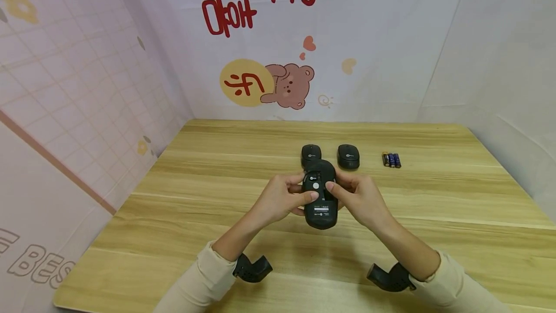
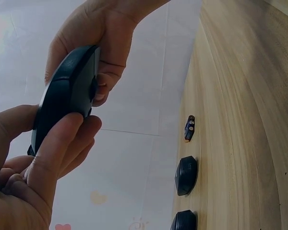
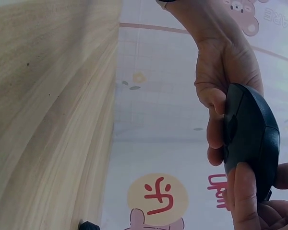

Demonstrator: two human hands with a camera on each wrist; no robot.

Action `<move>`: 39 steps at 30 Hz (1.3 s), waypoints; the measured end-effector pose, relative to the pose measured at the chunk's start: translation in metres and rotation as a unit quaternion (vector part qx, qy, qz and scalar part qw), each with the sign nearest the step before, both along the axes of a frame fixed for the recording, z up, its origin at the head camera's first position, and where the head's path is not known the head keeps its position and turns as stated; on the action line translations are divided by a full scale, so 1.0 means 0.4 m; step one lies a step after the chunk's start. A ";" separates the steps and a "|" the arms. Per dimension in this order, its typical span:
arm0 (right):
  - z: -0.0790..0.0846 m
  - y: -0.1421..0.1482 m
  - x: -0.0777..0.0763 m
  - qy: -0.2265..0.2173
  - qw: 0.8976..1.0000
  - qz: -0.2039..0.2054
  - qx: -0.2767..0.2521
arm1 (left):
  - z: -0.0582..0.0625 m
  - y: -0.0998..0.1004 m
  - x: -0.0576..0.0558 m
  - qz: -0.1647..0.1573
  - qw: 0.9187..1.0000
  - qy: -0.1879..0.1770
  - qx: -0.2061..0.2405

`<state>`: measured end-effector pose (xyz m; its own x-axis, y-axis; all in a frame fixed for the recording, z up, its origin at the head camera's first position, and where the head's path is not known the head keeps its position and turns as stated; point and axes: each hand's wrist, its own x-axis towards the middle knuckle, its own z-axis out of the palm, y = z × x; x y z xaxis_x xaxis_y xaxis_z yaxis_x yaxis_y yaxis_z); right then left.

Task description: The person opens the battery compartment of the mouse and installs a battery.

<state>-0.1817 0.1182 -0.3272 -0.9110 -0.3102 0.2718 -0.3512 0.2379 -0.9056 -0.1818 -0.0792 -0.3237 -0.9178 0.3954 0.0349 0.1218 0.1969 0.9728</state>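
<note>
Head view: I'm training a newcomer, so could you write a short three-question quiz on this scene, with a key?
1. True or false: only the left hand holds the raised mouse.
2. In the head view, what lies farthest right on the table? A) a mouse B) batteries C) a cup
3. How many resting mice are there?

Key: 1. False; the right hand holds it too. 2. B. 3. Two.

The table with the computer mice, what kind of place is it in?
Maybe a little work booth, though I can't be sure: pale walls with a cartoon bear stand around the table, batteries lie on it, and an upturned mouse is held above.
</note>
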 end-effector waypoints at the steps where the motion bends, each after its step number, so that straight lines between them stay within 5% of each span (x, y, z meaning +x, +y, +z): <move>1: 0.000 0.000 0.000 0.001 1.000 0.000 -0.001 | 0.000 0.000 0.000 0.000 1.000 0.000 -0.001; 39: -0.008 0.001 -0.003 -0.006 0.999 -0.038 -0.003 | 0.002 0.008 0.003 0.003 1.000 -0.007 0.011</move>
